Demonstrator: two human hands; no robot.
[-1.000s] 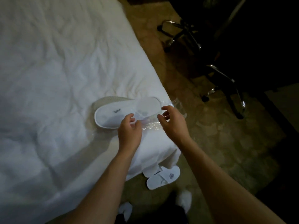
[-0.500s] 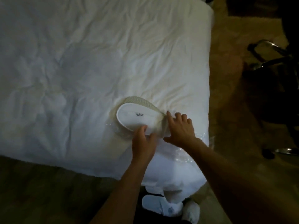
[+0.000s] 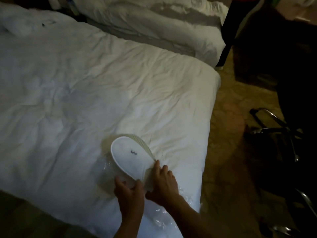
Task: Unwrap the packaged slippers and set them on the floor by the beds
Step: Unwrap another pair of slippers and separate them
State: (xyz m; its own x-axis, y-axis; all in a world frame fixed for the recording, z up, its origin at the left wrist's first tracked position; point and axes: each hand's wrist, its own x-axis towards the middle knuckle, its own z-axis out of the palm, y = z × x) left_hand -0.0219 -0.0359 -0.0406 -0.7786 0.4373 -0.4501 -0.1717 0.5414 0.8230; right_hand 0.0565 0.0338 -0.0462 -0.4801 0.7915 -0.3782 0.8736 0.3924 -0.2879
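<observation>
Slippers (image 3: 131, 156) are lying stacked on the white bed (image 3: 85, 100) near its corner, half out of crinkly clear plastic wrap (image 3: 163, 213). Left hand (image 3: 129, 197) is pinching the heel end, right hand (image 3: 162, 183) is pressing flat, fingers spread, beside it.

1. The slippers (image 3: 130, 155) lie stacked on the near bed (image 3: 85, 91), close to its right corner.
2. My left hand (image 3: 129, 196) sits at their near end, and my right hand (image 3: 163, 182) is just beside it to the right, touching them.
3. The plastic wrap (image 3: 164, 219) lies under and before my hands.
4. A second bed (image 3: 163, 23) stands behind.
5. A chair base (image 3: 274, 131) stands on the floor (image 3: 226, 152) to the right.
</observation>
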